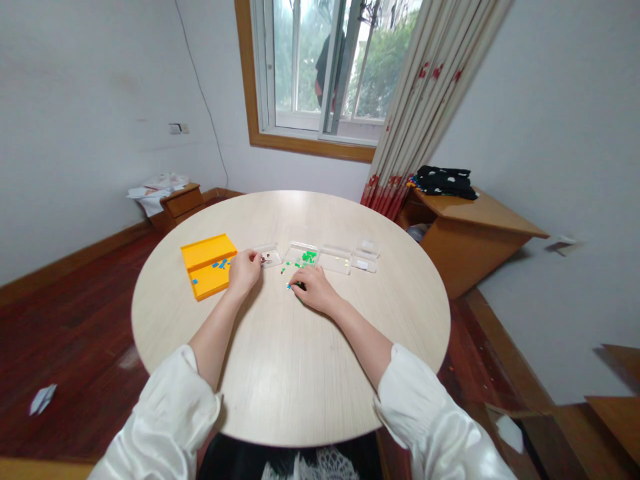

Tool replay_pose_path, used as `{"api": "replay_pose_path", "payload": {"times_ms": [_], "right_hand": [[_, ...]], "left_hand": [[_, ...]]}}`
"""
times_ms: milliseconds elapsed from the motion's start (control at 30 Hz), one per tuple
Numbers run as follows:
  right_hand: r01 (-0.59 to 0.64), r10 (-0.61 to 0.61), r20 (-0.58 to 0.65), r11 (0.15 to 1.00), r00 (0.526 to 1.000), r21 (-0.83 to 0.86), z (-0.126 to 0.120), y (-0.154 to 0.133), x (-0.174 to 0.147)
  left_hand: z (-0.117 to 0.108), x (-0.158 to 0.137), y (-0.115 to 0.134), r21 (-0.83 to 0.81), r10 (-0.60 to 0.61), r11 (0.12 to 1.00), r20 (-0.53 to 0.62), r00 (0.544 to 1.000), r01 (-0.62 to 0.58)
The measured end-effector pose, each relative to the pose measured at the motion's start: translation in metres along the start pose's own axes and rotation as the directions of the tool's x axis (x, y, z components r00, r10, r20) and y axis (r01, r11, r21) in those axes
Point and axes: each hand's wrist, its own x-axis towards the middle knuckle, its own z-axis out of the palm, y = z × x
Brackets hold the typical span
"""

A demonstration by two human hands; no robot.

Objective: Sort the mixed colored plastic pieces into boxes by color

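My left hand (244, 272) is closed in a pinch at the left side of a clear plastic tray (278, 263) with a few small brown pieces (265, 259) in it. Whatever lies between its fingertips is too small to make out. Close to the loose pieces on the table, my right hand (316, 288) has its fingers curled together. A tiny blue piece (289, 287) shows at its fingertips; I cannot tell if they grip it. Green pieces (309, 257) fill part of a second clear tray (295, 245), and several small green ones lie scattered in front of it.
An open yellow case (207, 250) with several blue pieces (220, 265) lies left of my left hand. Further clear trays (336, 252) stand to the right on the round table (295, 373). Beyond it are a window, a curtain and a wooden desk (480, 213).
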Motion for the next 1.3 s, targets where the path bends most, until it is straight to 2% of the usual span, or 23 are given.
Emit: {"api": "replay_pose_path", "payload": {"times_ms": [433, 700, 833, 967, 1067, 1300], "right_hand": [[-0.003, 0.003, -0.007, 0.992, 1.0, 0.124, 0.002, 0.0, 0.001], [-0.046, 0.046, -0.019, 0.999, 0.999, 0.002, 0.003, 0.005, 0.001], [-0.053, 0.053, -0.008, 0.998, 0.999, -0.016, 0.003, 0.004, 0.001], [-0.059, 0.059, -0.045, 0.998, 0.997, 0.007, 0.002, 0.004, 0.002], [-0.072, 0.075, -0.102, 0.997, 0.992, 0.038, 0.002, 0.004, 0.002], [-0.06, 0.065, -0.2, 0.998, 0.978, 0.033, -0.003, 0.001, 0.002]], "left_hand": [[-0.002, -0.002, 0.007, -0.035, 0.036, 0.999, -0.01, 0.999, -0.036], [-0.004, -0.004, 0.012, -0.101, 0.061, 0.993, -0.009, 0.998, -0.061], [-0.003, -0.006, 0.016, -0.169, 0.124, 0.979, 0.047, 0.991, -0.115], [-0.002, -0.01, 0.022, -0.312, 0.22, 0.934, 0.129, 0.967, -0.171], [-0.002, -0.014, 0.027, -0.413, 0.261, 0.897, 0.214, 0.941, -0.155], [-0.004, -0.022, 0.033, -0.474, 0.374, 0.867, 0.414, 0.83, -0.154]]}}
